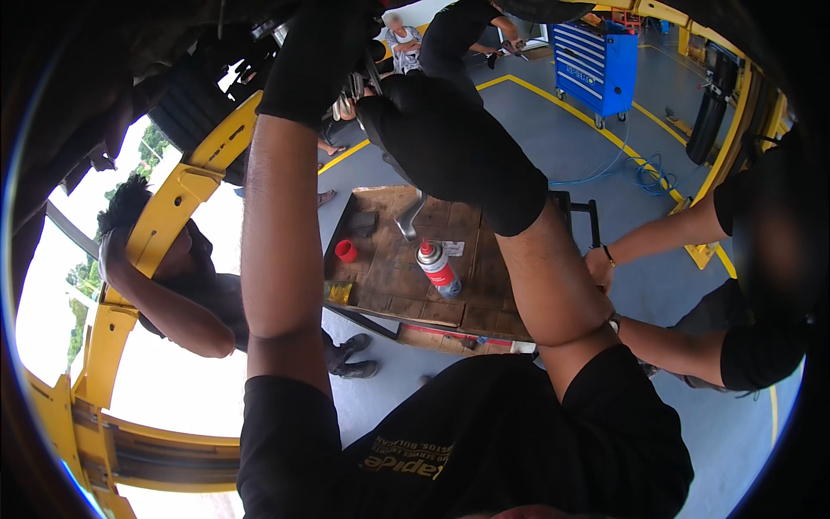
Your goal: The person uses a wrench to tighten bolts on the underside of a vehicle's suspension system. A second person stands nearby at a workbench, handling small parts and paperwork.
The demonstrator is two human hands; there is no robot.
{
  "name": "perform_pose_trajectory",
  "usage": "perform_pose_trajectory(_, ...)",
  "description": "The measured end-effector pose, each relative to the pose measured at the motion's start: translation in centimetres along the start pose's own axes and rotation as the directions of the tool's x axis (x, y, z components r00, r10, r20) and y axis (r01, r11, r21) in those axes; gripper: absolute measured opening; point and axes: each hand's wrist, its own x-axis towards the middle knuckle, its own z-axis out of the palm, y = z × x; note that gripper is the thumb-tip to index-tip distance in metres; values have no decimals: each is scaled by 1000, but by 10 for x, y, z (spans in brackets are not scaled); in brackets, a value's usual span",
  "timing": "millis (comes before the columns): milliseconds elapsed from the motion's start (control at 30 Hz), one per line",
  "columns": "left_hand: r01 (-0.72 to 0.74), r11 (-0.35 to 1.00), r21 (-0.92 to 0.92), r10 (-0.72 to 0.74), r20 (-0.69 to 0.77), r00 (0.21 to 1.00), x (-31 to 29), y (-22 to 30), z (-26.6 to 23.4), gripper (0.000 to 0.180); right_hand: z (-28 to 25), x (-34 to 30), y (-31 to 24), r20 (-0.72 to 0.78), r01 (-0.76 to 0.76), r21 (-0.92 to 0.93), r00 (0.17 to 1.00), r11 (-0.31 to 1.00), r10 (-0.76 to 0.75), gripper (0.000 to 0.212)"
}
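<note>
Both my arms reach up toward the dark underside of a vehicle (112,52). My left hand (316,65), in a black glove, is raised at the top, its fingers hidden in the dark. Beside it my right hand (441,134), also black-gloved, is closed. A bent silver metal bar (410,216) sticks out below the right glove, and the hand seems wrapped round it. Shiny metal parts (354,91) show between the two gloves, too cluttered to make out. Below my hands, a spray can (439,270) with a red cap stands on a cardboard-topped cart (393,298).
The cart also carries a red cup (346,251) and a yellow packet (338,291). Yellow lift posts (156,229) rise at left and right. One person (186,268) stands left, another (674,337) close on my right. A blue tool cabinet (595,69) and blue hose (655,176) are farther back.
</note>
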Motion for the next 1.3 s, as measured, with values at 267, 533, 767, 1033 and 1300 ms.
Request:
perform_pose_trajectory(267,-265,956,126,289,-259,922,1,-33,23,36,91,22,46,-33,-12,-74,999,997,10,24)
perform_pose_trajectory(533,-138,913,383,208,-146,967,-5,-62,14,33,20,-6,9,-134,48,101,990,994,-34,33)
perform_pose_trajectory(767,-254,900,355,324,-154,933,-8,-69,13,42,15,-14,17,20,64,-35,998,997,-64,35)
perform_pose_trajectory(1033,-218,922,320,304,-246,921,8,-15,30,39,114,17,77,-216,-77,-220,976,972,28,30)
perform_pose_trajectory(1300,-137,889,438,199,-98,975,-4,-36,10,35,-16,-7,8,64,-9,-55,998,998,12,37)
